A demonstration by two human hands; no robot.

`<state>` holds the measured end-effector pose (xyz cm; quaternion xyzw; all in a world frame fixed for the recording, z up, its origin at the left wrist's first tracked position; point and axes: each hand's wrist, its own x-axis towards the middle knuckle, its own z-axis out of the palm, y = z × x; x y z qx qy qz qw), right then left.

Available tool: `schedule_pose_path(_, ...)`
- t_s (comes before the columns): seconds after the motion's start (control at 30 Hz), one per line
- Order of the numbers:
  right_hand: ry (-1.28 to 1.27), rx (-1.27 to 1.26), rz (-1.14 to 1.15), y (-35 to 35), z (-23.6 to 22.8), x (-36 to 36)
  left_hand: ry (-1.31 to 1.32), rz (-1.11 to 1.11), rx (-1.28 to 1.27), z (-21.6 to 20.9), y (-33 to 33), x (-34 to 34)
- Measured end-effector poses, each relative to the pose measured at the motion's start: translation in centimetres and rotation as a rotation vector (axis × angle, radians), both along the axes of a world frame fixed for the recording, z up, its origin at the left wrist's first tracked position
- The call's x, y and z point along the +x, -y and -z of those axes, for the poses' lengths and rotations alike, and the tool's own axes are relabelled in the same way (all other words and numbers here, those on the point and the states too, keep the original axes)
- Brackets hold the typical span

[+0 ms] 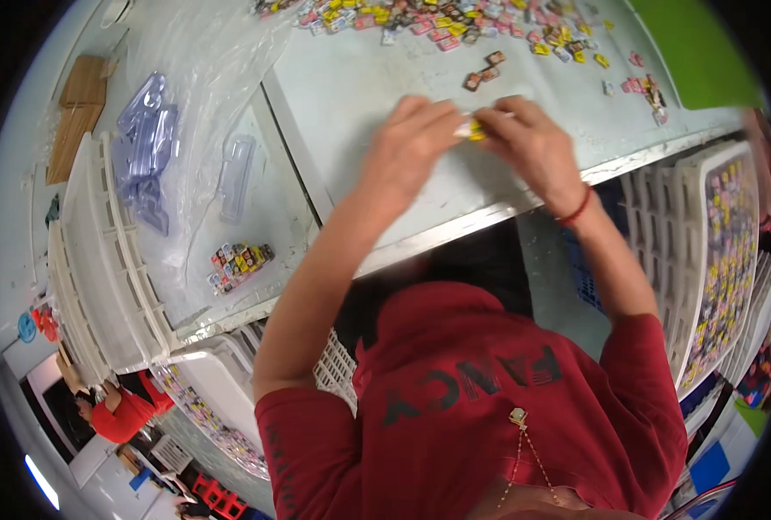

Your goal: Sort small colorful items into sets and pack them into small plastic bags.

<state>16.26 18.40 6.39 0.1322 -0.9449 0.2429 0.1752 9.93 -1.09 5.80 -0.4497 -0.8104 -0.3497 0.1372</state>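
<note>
Over the white tabletop (351,104), my left hand (410,143) and my right hand (537,149) meet with their fingertips pinched together. Between them shows a small yellow-and-white piece (472,130), held from both sides; its exact kind is too small to make out. Just beyond my fingers lie several small brown pieces (484,73). A wide spread of small yellow, pink, brown and white pieces (446,26) covers the far part of the table. A few pink and dark ones (647,89) lie to the right of my right hand.
On the left are clear plastic trays (147,143), crumpled clear film (217,65) and a tight cluster of small pieces (238,264). White crates (663,234) stand below the right table edge, more at the left. A green panel (697,52) is far right. Another person (121,412) is at lower left.
</note>
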Motion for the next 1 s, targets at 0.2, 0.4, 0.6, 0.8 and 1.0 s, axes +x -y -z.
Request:
schedule_pose_path(0.2,0.061,0.041,0.000,6.4,2.0,0.0,0.034,0.073,-0.200,0.8,6.0,-0.5)
schedule_pose_path(0.4,-0.003,-0.022,0.030,7.7,4.1,-0.1,0.053,0.088,-0.164,3.3,7.1,-1.2)
schedule_pose_path(0.6,0.036,-0.044,0.021,7.4,3.5,-0.4,0.002,0.086,-0.088,4.4,7.3,-1.8)
schedule_pose_path(0.8,-0.074,-0.119,0.048,7.7,4.3,-0.6,0.001,0.036,-0.045,5.3,7.0,-2.0)
schedule_pose_path(1.0,-0.214,-0.116,0.052,8.0,5.0,-0.5,0.036,-0.056,-0.015,6.1,7.1,-1.6)
